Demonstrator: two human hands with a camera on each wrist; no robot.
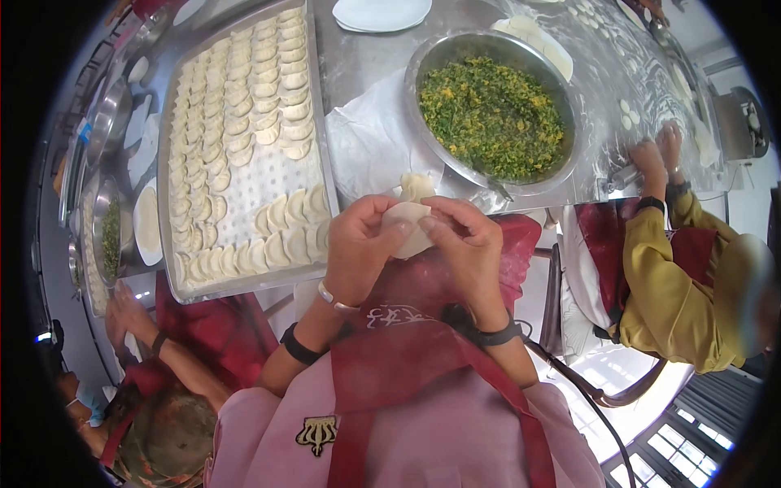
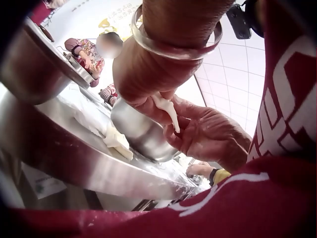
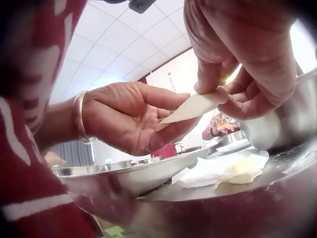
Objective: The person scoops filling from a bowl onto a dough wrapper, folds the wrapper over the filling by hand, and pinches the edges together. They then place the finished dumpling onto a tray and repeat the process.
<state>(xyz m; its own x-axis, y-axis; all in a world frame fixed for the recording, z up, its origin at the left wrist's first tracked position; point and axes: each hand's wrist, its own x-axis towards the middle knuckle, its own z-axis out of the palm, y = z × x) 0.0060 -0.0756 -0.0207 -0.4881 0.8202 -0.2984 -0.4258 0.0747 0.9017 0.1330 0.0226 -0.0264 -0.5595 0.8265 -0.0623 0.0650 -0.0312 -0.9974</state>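
Observation:
A pale dumpling wrapper [image 1: 407, 215] is held up between both hands, just off the table's front edge. My left hand [image 1: 358, 244] pinches its left side, thumb lying over the dough. On the other side my right hand [image 1: 470, 240] pinches the edge between thumb and fingers. From the right wrist view the wrapper [image 3: 193, 108] appears thin and side-on, its near end over the left palm; whether filling is inside I cannot tell. Past the hands, a lump of dough [image 1: 417, 186] sits by a white sheet [image 1: 366, 134]. The steel bowl [image 1: 419, 150] of chopped green and yellow filling stands beyond.
To the left, a metal tray [image 1: 244, 191] carries rows of shaped dumplings. White plates [image 1: 382, 12] lie at the back. Another person's hands [image 1: 657, 159] work at the floured right side of the table; a further person's hands [image 1: 130, 317] are at the left.

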